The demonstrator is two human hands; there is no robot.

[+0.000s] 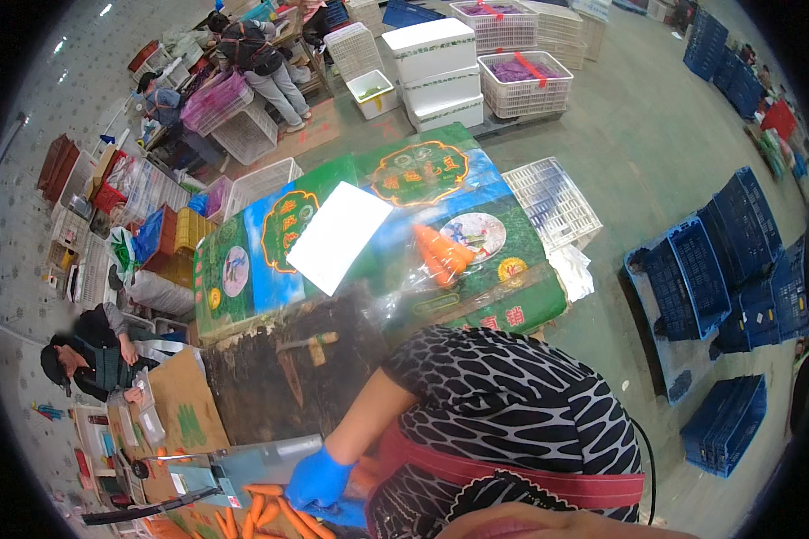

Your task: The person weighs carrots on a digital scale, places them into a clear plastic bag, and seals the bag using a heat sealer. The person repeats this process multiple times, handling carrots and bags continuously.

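My right hand, in a blue glove, is low in the picture beside loose carrots; its fingers are bent and their grip is hidden. Part of another blue glove, seemingly my left hand, shows just below it, mostly hidden by the right hand and the apron. Orange shapes, blurred, lie between the right wrist and the red apron. A metal device with a long black bar stands left of the hands. Carrots in clear plastic rest on a green printed carton, near a white sheet.
A dark worn board bears a knife-like tool and a wooden-handled tool. A co-worker sits at the left by a cardboard-covered table. White foam boxes, a white crate and blue crates stand around.
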